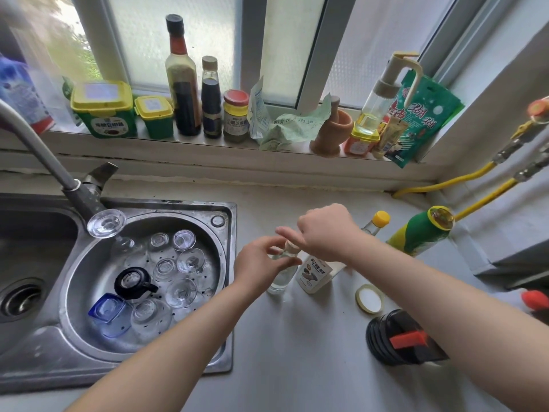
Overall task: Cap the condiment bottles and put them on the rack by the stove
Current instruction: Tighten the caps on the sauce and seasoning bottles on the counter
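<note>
Here both hands (pixel 261 263) (pixel 323 230) apparently cap a clear bottle (pixel 280 276).

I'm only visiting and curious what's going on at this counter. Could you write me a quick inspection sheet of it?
Surface: pale counter beside a steel sink.
Job's things: small clear bottle, upright, with a white-labelled bottle beside it; yellow-capped bottle; green bottle; loose round lid lying flat.
Clutter: upturned glasses in the sink; black container with a red tab.
Hands: left hand grips the clear bottle; right hand pinches at its top.
Cables: two yellow hoses along the wall.
Surroundings: windowsill holding sauce bottles, green tubs, packets; tap over the sink. Rack: nothing seen.
</note>
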`<state>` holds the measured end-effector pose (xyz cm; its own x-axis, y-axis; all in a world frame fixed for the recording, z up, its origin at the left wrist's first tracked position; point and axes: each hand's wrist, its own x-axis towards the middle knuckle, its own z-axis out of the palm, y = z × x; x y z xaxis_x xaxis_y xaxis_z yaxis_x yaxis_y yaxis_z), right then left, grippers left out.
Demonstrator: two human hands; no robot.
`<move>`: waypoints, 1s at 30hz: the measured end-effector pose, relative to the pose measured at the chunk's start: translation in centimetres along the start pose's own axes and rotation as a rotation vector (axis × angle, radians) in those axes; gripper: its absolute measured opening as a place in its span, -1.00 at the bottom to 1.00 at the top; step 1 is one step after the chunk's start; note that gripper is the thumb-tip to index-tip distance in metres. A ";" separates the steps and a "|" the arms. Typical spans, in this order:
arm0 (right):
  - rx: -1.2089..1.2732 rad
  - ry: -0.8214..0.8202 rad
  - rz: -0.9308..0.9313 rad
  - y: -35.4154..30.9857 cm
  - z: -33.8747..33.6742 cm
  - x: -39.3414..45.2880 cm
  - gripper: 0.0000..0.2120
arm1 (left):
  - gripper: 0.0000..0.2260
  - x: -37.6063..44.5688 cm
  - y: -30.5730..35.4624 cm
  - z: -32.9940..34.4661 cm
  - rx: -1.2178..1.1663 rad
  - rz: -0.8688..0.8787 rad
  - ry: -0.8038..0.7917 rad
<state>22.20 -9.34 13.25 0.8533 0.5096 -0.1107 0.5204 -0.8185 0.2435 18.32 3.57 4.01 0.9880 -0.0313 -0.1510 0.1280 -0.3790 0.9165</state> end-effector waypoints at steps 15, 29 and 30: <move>-0.016 0.364 -0.329 1.5 1.9 -0.1 -0.60 | -0.56 0.5 -1.0 -0.3 0.262 0.078 -0.121; -0.026 0.600 -0.042 -1.2 5.3 1.4 -0.64 | -0.59 -0.9 -3.2 0.6 0.358 0.082 -0.081; -0.003 0.616 0.034 -1.5 5.4 1.3 -0.63 | -0.58 -1.0 -3.3 0.7 0.361 0.079 -0.063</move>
<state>22.69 -8.90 7.50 0.6925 0.5438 0.4741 0.4924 -0.8366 0.2402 16.85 4.15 0.90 0.9850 -0.1258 -0.1181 0.0023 -0.6746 0.7382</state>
